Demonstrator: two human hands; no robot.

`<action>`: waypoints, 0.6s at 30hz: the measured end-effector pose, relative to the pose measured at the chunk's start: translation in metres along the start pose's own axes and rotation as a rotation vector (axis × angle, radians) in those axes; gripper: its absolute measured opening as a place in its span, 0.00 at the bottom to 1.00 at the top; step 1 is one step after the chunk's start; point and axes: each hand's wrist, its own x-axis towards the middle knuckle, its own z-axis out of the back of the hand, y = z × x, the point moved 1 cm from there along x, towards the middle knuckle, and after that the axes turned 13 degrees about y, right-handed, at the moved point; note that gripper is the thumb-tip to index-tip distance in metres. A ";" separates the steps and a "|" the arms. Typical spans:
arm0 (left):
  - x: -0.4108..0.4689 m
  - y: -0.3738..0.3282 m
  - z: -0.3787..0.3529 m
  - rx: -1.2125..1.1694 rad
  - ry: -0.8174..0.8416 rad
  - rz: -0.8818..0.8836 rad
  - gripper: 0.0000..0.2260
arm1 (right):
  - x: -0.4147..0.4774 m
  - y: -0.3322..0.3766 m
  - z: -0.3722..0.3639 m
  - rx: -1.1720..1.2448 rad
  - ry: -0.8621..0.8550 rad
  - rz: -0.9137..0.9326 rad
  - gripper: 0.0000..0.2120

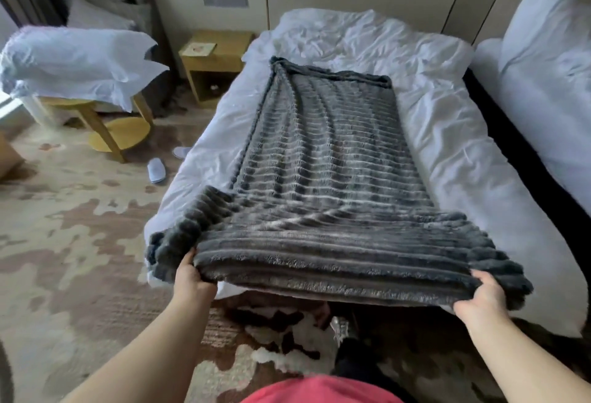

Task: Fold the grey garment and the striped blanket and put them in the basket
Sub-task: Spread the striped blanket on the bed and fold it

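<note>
The left hand (193, 274) and right hand (481, 295) are each gripping a near corner of the striped blanket (323, 159), which is lying lengthwise along the bed (447, 134). It is looking plush, thick and floppy, so holding it by the corners is probably the surest way.

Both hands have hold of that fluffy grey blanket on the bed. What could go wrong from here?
1. The dark grey ribbed striped fleece blanket bunches loose outside the left hand, so that corner could sag and the fold come out crooked.
2. Its far end lies skewed and rippled on the rumpled white duvet, so folding now may trap creases.
3. The right hand grips only the near edge, and the plush fabric might slip free when lifted.
</note>
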 end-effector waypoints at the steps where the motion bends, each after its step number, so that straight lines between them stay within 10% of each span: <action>1: -0.003 0.004 0.010 0.017 -0.002 0.011 0.16 | 0.000 -0.005 0.010 -0.002 -0.026 -0.021 0.02; 7: -0.013 0.014 0.033 0.040 -0.033 0.044 0.13 | -0.009 -0.016 0.031 -0.043 -0.153 -0.068 0.19; 18: 0.059 -0.003 -0.063 0.309 -0.125 -0.095 0.07 | 0.042 0.035 -0.058 -0.001 -0.264 -0.151 0.08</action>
